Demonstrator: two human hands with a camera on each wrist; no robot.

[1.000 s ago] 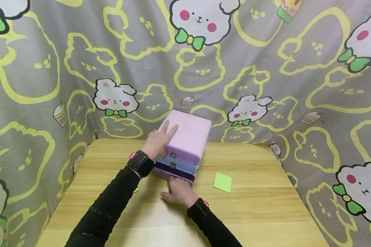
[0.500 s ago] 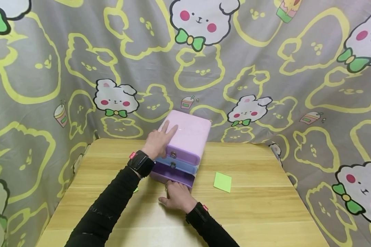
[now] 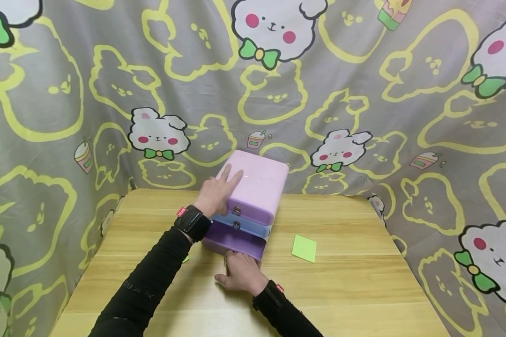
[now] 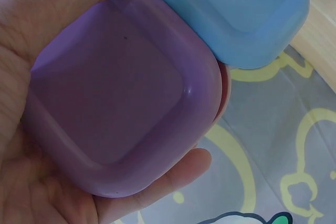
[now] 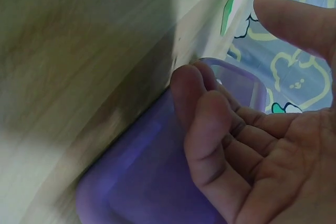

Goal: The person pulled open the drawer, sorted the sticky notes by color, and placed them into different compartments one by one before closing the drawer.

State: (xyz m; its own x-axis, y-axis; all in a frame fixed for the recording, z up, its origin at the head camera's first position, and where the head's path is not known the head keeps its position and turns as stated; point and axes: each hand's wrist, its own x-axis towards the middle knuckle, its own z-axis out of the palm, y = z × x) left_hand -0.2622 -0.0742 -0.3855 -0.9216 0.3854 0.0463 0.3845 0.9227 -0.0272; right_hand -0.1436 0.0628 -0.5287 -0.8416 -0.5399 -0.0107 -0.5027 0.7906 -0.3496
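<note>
A pink-topped drawer box (image 3: 259,180) stands toward the back of the table. Its purple top drawer (image 4: 126,93) and blue middle drawer (image 4: 247,14) are closed. The bottom purple drawer (image 3: 211,245) is pulled well out, its visible inside bare. My left hand (image 3: 214,195) rests on the box's near-left corner, fingers spread straight over the lid and thumb down at the front. At the bottom drawer's front, my right hand (image 3: 243,271) hooks curled fingers (image 5: 210,129) onto it, thumb held away. The drawer's pull is mostly hidden by that hand.
A green sticky note (image 3: 304,248) lies right of the box. Another bit of green paper (image 3: 186,259) peeks out beside the left forearm. Behind the wooden table (image 3: 341,290) hangs a grey patterned cloth (image 3: 219,93).
My right hand has drawn the bottom drawer outward toward me, from slightly open to wide open. The left hand has stayed in place on the box.
</note>
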